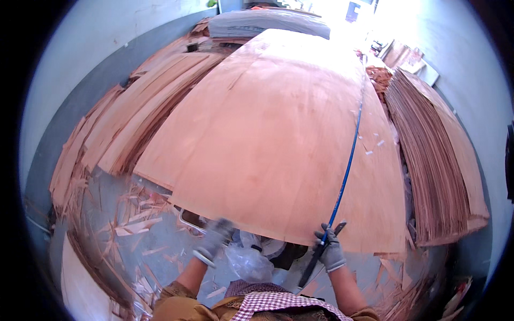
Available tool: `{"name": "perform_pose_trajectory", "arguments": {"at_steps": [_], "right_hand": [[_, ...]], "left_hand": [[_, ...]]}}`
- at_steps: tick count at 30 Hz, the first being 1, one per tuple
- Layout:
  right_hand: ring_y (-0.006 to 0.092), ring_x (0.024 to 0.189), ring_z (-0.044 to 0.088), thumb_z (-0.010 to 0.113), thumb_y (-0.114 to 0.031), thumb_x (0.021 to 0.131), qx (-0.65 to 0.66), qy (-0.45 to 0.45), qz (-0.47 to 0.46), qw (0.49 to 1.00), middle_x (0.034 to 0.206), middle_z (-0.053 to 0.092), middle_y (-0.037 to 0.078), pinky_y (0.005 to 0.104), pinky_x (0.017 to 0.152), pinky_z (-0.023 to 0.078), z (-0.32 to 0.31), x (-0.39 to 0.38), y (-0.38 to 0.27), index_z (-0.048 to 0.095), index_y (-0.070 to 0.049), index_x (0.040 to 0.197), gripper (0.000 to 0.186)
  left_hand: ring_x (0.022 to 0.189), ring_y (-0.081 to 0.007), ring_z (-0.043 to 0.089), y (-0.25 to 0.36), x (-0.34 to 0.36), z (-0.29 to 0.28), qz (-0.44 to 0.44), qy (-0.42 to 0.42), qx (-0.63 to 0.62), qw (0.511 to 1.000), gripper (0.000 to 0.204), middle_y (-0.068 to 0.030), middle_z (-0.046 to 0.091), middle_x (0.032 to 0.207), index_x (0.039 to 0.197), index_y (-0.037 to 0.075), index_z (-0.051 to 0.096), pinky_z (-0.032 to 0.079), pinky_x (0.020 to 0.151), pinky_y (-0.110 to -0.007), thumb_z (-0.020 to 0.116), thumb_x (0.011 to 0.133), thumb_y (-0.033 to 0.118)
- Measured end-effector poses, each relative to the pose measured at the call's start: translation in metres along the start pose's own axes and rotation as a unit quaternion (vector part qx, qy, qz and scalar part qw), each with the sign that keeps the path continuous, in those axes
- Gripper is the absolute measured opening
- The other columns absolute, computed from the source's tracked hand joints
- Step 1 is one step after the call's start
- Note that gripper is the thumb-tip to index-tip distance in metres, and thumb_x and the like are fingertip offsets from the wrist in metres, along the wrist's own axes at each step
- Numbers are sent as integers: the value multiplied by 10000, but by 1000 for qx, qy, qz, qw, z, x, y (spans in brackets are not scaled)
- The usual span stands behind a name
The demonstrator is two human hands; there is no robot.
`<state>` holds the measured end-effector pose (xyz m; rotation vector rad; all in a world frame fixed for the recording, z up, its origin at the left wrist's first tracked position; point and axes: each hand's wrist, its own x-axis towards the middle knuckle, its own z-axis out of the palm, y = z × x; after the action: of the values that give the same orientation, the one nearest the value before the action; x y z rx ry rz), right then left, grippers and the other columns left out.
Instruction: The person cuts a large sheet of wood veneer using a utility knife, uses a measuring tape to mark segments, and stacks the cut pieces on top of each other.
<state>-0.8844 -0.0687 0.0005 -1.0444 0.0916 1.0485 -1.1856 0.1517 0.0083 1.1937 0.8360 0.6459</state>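
Note:
A wide sheet of thin reddish wood veneer [267, 139] lies flat before me. My right hand [332, 251], in a grey glove, is closed around a long thin blue rod [350, 155] at the sheet's near right edge. The rod runs away from me over the sheet, and its black handle end [309, 270] points back toward my body. A short dark piece [339, 228] sticks up beside the right fingers; its kind is unclear. My left hand [217, 236], also gloved, is at the near left edge of the sheet, smeared by motion, so its fingers cannot be made out.
Stacked veneer strips [160, 101] lie along the left, with another tall veneer stack [433, 160] at the right. Torn scraps [139, 214] litter the floor. A clear plastic bag [249, 265] sits below the near edge. Farther off is a grey covered pile [267, 24].

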Motion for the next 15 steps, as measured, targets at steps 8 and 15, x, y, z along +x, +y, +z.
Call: {"name": "perform_pose_trajectory", "arguments": {"at_steps": [8,15], "right_hand": [[130,566,574,515,-392,925,-46,63,-1,997,780,622,44,264,495,477,-123,-115,-32,545,-112,1146,358],[131,482,537,625,-197,866,-242,216,-30,945,643,580,33,245,438,449,-228,-210,-47,612,-72,997,182]], "left_hand": [[938,-226,593,-32,75,-121,42,257,-300,918,408,-79,608,1079,1198,34,529,514,828,-353,654,834,172],[694,-262,497,36,81,-20,322,355,318,818,121,-123,551,794,790,24,547,412,629,-396,637,811,102]]}}
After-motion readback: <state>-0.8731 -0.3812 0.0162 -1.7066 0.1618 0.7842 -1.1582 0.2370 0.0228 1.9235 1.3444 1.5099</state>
